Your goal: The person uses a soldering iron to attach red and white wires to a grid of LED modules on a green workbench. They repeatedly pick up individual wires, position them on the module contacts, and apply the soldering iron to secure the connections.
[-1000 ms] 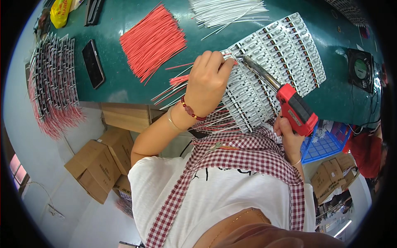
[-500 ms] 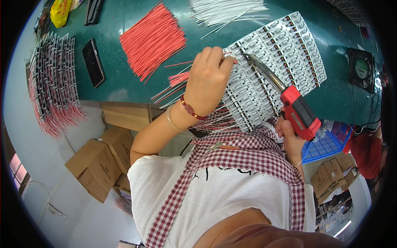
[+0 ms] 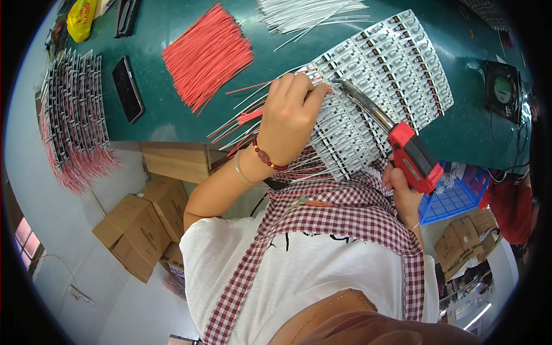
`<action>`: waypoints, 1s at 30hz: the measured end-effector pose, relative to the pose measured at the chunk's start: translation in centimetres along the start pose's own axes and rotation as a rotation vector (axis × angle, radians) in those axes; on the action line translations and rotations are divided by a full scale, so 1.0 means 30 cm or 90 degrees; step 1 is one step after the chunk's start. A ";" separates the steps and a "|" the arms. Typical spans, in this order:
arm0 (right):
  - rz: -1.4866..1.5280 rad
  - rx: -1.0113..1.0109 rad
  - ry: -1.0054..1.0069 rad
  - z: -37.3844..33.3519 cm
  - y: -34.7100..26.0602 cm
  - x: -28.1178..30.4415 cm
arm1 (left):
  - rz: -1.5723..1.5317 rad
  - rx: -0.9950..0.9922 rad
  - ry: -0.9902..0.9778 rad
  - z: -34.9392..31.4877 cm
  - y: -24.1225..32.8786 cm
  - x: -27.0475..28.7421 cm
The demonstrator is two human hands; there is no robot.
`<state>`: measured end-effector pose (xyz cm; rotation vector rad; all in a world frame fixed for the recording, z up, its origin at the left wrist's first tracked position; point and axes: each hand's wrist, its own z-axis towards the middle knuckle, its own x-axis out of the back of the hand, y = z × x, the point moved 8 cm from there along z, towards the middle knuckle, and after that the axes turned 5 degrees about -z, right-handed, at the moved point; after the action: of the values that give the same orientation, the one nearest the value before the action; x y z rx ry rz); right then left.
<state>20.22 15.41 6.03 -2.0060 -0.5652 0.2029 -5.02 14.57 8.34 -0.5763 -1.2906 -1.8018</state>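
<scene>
My left hand (image 3: 289,118) is closed over the left part of a panel of small white circuit boards (image 3: 397,69). Its fingertips pinch a red wire whose end shows beside them, and several more red wires (image 3: 248,117) stick out from the palm side. Attached red and white wires trail off the panel's left edge. My right hand (image 3: 406,198) grips a soldering iron (image 3: 415,156) with a red and black handle. The iron's dark tip points at the boards, just right of my left fingertips. Whether it touches a board I cannot tell.
A pile of red wires (image 3: 208,57) and a pile of white wires (image 3: 310,14) lie on the green table (image 3: 167,123). At the left are a phone (image 3: 127,89) and wired boards (image 3: 75,109). A small black fan (image 3: 502,92) stands right, above a blue basket (image 3: 451,201).
My left hand has shifted slightly downward, and the wires around it spread differently. The soldering iron has moved slightly left and down with my right hand.
</scene>
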 end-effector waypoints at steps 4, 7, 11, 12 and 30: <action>-0.057 0.012 0.022 -0.010 0.063 0.027 | 0.013 0.018 -0.005 0.002 -0.003 0.002; -0.082 -0.012 0.004 -0.011 0.096 0.045 | 0.013 0.020 -0.006 0.004 -0.006 0.004; -0.152 0.019 -0.024 -0.011 0.105 0.043 | 0.023 0.035 -0.017 0.004 -0.007 -0.001; -0.159 0.024 -0.022 -0.010 0.101 0.041 | 0.026 0.035 -0.017 0.003 -0.006 -0.001; -0.071 0.034 0.000 -0.018 0.045 0.028 | 0.074 -0.004 -0.046 0.013 0.013 0.008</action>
<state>21.56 14.84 5.21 -1.9164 -0.6630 0.1487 -4.85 14.79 8.86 -0.7115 -1.2727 -1.7035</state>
